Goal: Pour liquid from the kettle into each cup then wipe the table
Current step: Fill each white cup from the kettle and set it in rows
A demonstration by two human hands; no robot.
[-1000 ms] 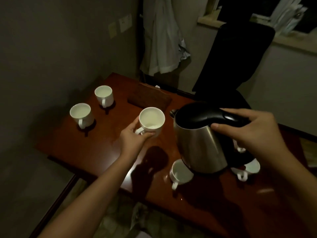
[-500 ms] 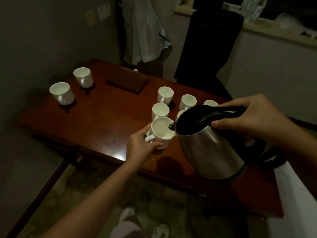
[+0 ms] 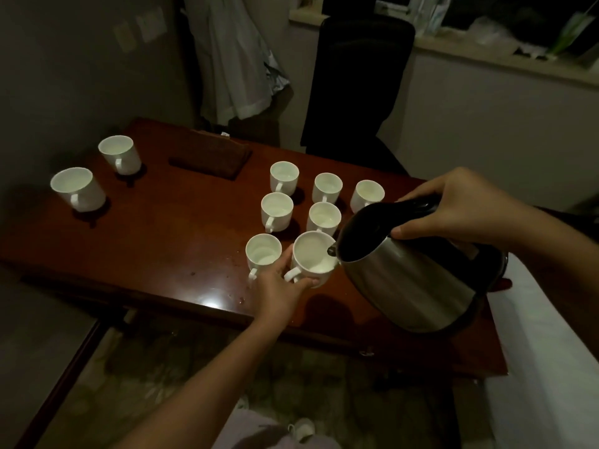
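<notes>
My right hand [image 3: 460,205] grips the black handle of a steel kettle [image 3: 408,280], tilted with its spout at the rim of a white cup [image 3: 312,257]. My left hand [image 3: 278,290] holds that cup by its handle and side, low over the dark red wooden table [image 3: 162,241]. Another white cup [image 3: 262,256] stands just left of it, touching my fingers. Several white cups [image 3: 324,197] stand in rows behind. Two more cups [image 3: 77,187] sit at the far left of the table. A folded brown cloth [image 3: 210,157] lies at the table's back edge.
A black office chair [image 3: 359,79] stands behind the table, beside a hanging pale garment [image 3: 233,59]. A white sheet [image 3: 544,367] borders the table's right end. Small droplets dot the table [image 3: 241,299] near its front edge.
The view has swung so the rows of cups show fully. My left hand brought the cup from the left side toward me, and the kettle tipped further with its spout at the cup's rim.
</notes>
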